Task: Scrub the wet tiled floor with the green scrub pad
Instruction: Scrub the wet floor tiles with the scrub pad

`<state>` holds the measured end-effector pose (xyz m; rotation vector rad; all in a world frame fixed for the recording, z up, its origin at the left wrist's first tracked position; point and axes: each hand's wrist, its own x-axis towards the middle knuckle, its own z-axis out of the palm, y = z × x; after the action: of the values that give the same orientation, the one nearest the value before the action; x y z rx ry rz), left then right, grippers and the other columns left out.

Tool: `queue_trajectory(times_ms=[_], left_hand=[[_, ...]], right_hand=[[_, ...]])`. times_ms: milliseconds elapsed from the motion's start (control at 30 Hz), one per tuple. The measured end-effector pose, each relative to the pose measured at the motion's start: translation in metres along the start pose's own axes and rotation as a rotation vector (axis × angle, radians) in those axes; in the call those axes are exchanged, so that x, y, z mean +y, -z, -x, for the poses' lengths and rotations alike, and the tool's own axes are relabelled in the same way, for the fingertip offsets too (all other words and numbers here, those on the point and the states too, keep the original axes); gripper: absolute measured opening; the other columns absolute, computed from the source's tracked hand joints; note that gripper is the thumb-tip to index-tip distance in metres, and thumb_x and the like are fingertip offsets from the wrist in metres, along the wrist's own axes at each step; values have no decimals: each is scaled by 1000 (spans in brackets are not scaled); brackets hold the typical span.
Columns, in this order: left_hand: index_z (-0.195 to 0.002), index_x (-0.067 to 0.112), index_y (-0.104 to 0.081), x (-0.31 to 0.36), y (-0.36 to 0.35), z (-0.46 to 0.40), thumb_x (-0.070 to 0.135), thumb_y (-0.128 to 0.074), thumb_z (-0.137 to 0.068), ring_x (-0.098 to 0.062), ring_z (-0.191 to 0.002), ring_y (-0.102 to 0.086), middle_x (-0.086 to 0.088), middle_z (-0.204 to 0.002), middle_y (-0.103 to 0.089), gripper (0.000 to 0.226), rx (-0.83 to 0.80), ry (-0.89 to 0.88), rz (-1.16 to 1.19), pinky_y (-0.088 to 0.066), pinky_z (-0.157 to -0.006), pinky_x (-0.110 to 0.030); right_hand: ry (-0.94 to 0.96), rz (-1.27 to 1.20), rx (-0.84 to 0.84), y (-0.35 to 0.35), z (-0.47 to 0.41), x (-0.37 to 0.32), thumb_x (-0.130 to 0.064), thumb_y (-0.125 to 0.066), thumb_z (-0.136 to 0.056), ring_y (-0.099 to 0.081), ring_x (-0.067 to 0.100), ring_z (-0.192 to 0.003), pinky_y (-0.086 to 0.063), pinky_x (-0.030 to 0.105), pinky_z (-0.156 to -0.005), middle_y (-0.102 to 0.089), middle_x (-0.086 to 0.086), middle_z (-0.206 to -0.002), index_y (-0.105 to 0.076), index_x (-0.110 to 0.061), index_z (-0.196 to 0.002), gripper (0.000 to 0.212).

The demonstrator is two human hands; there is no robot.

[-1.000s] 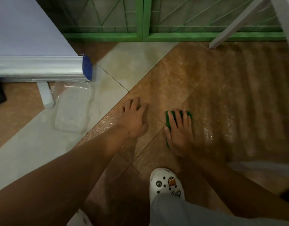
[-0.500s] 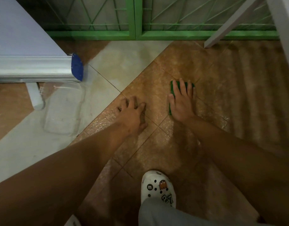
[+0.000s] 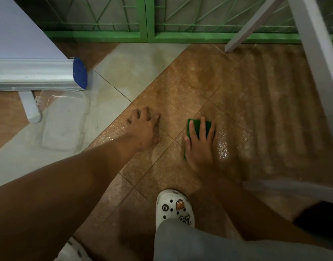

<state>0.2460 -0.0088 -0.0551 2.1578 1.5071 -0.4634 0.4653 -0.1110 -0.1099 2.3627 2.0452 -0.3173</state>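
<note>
- Two hands of mine are down on the tiled floor (image 3: 180, 87), its brown squares speckled, glossy and wet.
- My right hand (image 3: 199, 147) lies flat, fingers straight, pressing the green scrub pad (image 3: 192, 127).
- That pad is a thin, coarse rectangle; its long axis runs away from me, toward the green metal grille (image 3: 146, 34).
- My left hand (image 3: 143, 129), left of the pad and apart from it, props on bent fingertips, holding nothing.
- Nearer me than the pad sits my white clog (image 3: 174, 206); far left of the pad lies a clear plastic lid (image 3: 64, 125) on pale tile.
</note>
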Motion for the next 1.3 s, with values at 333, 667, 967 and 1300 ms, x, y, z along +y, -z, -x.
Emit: queue_trajectory(times_ms=[333,667,967,1300], left_hand=[[-159,26,-12,16,17,-6,61,-72,-76,-46,-144,-17,-17,-157,-12,108,14,-10,-86,-33,-114,-60],[-160,28,-22,28,17,-12,71,-64,-81,-44,-145,-15,-11,-162,-14,99,30,-75,-45,-31,-113,-63],[-163,28,-10,31,18,-8,72,-60,-85,-50,-151,-4,-15,-168,3,102,-12,-63,-62,-21,-118,-68],[-163,28,-6,26,3,-13,74,-56,-87,-51,-152,2,-14,-169,9,102,20,-81,-33,-16,-119,-70]], right_hand=[[91,-78,-8,12,-32,15,-47,-24,-109,1,42,-156,-4,59,-125,-11,4,-171,-23,-30,-161,55],[-46,-115,-51,37,-136,31,-46,-19,-108,10,40,-156,5,55,-124,-6,9,-172,-13,-31,-163,58],[-30,-118,-23,14,-32,5,-47,-18,-109,11,41,-155,4,56,-125,-5,7,-172,-17,-26,-163,58],[27,-101,-32,28,-105,38,-48,-19,-109,4,41,-156,1,54,-124,-15,9,-170,-19,-29,-162,57]])
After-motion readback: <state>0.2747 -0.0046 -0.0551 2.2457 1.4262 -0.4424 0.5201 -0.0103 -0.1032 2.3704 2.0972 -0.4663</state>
